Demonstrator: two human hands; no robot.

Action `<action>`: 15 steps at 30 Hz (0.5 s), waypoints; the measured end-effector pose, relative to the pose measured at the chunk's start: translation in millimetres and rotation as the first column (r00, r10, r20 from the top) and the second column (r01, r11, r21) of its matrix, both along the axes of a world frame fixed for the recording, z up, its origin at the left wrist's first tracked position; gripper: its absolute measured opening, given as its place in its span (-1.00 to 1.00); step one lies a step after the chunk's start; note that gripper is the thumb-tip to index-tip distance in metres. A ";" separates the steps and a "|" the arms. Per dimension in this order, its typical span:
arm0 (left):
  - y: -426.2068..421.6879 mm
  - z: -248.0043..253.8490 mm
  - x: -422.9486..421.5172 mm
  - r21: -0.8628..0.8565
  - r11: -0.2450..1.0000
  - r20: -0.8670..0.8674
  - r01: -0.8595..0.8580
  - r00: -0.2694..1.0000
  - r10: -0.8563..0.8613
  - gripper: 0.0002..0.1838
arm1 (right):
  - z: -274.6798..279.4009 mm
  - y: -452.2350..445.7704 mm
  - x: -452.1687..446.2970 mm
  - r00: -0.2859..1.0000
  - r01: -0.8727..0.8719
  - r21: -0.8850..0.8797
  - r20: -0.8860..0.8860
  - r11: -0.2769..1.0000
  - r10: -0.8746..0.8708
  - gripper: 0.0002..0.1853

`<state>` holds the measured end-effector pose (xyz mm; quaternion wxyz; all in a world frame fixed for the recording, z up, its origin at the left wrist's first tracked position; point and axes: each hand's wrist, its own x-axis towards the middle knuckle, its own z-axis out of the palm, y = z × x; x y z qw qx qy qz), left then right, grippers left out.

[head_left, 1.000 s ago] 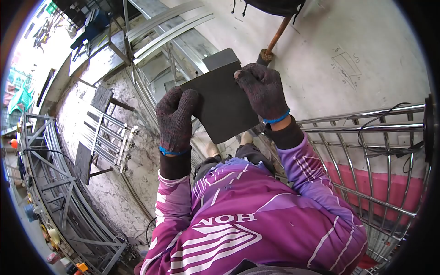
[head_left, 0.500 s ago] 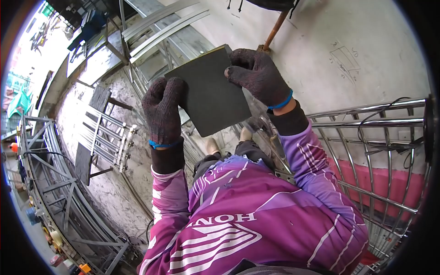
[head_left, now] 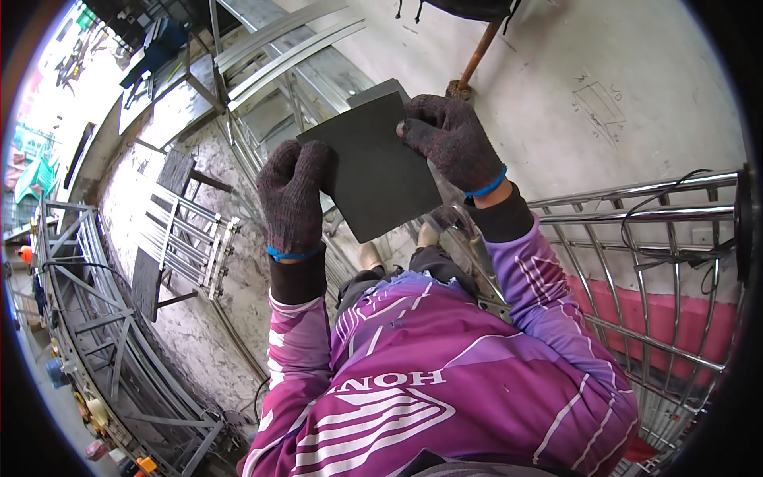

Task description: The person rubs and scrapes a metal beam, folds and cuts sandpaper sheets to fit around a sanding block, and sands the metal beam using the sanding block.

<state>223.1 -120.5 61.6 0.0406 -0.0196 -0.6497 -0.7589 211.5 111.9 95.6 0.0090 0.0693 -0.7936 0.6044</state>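
Observation:
A flat, square, dark grey sheet that looks like sandpaper [head_left: 381, 171] is held up in front of my chest, slightly tilted. Behind its top edge a lighter grey strip [head_left: 373, 94] sticks out; whether it is a second sheet or a folded part I cannot tell. My left hand [head_left: 292, 195], in a dark knitted glove with a blue band, pinches the sheet's left corner. At the upper right corner my right hand [head_left: 455, 143], gloved the same way, grips with the thumb in front. The fingers behind the sheet are hidden.
Shiny metal railings [head_left: 636, 215] stand close on my right. To the left lie a small rack of bright tubes [head_left: 179, 234] and long steel frames [head_left: 119, 334]. Metal bars [head_left: 294, 56] rest ahead, near a brown wooden handle [head_left: 481, 54] against the wall.
Both hands stay on the sheet. My left hand has shifted slightly right and down, and the sheet has tipped a little, showing more of the lighter strip behind its top edge.

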 end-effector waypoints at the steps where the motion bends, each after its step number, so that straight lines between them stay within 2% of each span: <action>1: 0.5 1.5 0.6 0.000 1.000 -0.001 -0.001 1.000 0.001 -0.75 | 0.8 0.8 0.5 1.000 0.001 0.007 0.009 1.000 -0.001 -0.82; 2: 1.6 4.3 1.4 0.003 1.000 0.013 0.003 1.000 -0.003 -0.75 | 1.3 1.5 0.8 1.000 0.000 0.014 0.017 1.000 -0.001 -0.74; 6: 3.0 3.4 0.8 0.034 0.999 -0.003 0.019 1.000 -0.019 -0.74 | 1.2 3.2 2.1 0.999 0.006 0.029 0.050 1.000 -0.007 -0.76; 10: 0.2 1.3 -1.7 0.013 0.999 -0.023 0.039 0.999 -0.039 -0.72 | 0.4 0.9 2.2 0.999 0.031 0.000 -0.010 1.000 -0.031 -0.77; 15: 11.1 17.0 0.6 0.128 0.987 0.034 0.093 0.995 -0.098 -0.71 | 9.2 -2.7 -1.8 0.989 0.134 -0.056 -0.058 0.989 -0.137 -0.78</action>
